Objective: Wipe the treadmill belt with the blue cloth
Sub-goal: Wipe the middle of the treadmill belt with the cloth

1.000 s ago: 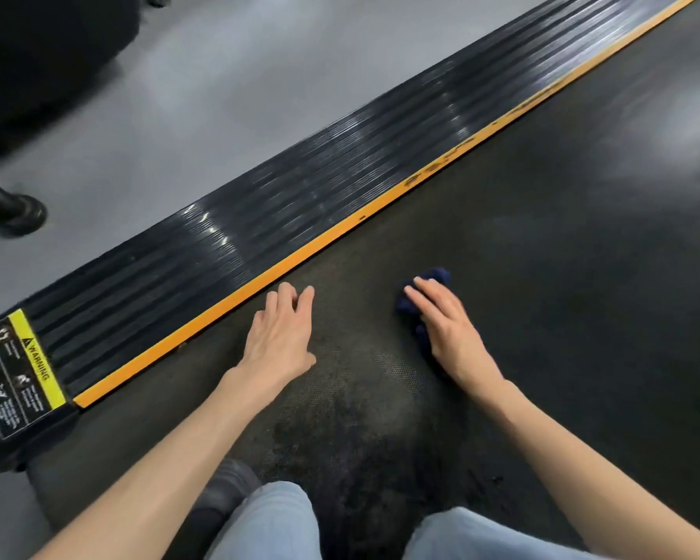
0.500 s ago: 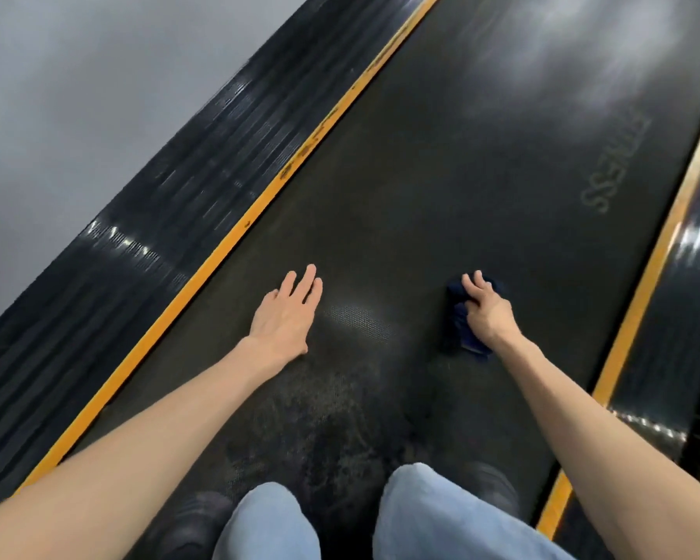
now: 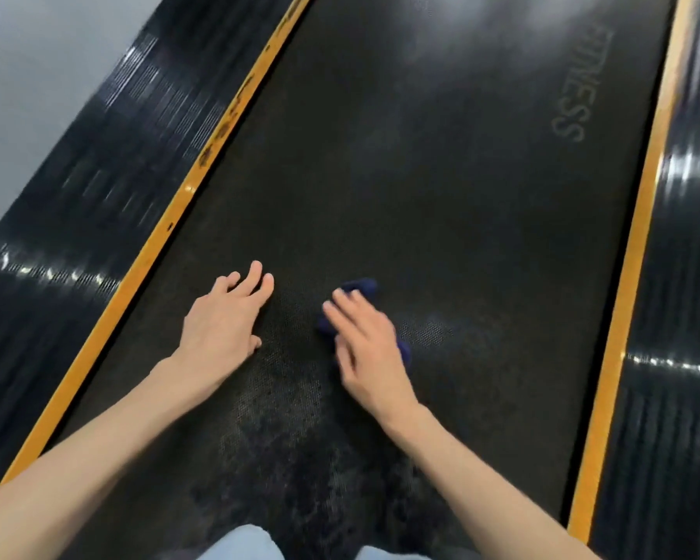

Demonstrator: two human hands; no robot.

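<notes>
Blue cloth (image 3: 358, 285) under right hand (image 3: 364, 349), seemingly flat, midway between orange edges (image 3: 629, 276)

Forearms (image 3: 98, 450) bare to frame edge; left hand (image 3: 223, 321) and right hand (image 3: 366, 349) bare. Legs: light blue denim trousers (image 3: 239, 544), knees only, bottom edge.

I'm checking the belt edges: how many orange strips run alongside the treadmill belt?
2. One orange strip runs along the left edge of the treadmill belt; the other runs along its right edge. Both continue out of frame.
</notes>
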